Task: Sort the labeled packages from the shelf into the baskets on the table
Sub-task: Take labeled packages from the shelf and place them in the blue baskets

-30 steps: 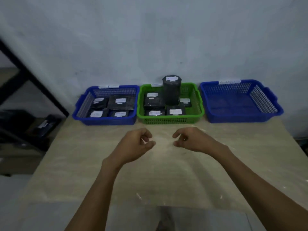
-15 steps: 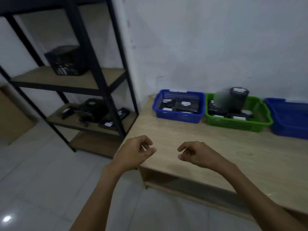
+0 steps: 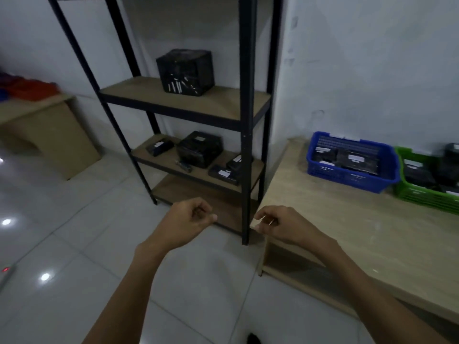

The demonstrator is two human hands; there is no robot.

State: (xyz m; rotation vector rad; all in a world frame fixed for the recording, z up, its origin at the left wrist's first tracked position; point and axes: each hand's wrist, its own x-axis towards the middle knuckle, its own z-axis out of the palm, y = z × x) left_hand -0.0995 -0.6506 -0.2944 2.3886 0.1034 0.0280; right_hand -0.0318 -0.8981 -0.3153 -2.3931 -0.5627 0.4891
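Note:
A black metal shelf (image 3: 246, 125) with wooden boards stands ahead. Its upper board bears a black box package (image 3: 185, 72). The lower board holds a larger black package (image 3: 198, 148) and several small labeled black packages (image 3: 224, 173). On the table (image 3: 347, 219) to the right sit a blue basket (image 3: 352, 176) and a green basket (image 3: 427, 194), both holding black labeled packages. My left hand (image 3: 187, 220) and my right hand (image 3: 280, 225) hover in front of me with loosely curled fingers, holding nothing.
White tiled floor (image 3: 74, 244) stretches left of the table. A second wooden table (image 3: 49, 125) with red and blue items (image 3: 29, 89) stands at far left. The shelf's front post is close to the table's left corner.
The view has swung left from the baskets on the table to the shelf. Both hands stay loosely curled and hold nothing; the right blue basket has left the view.

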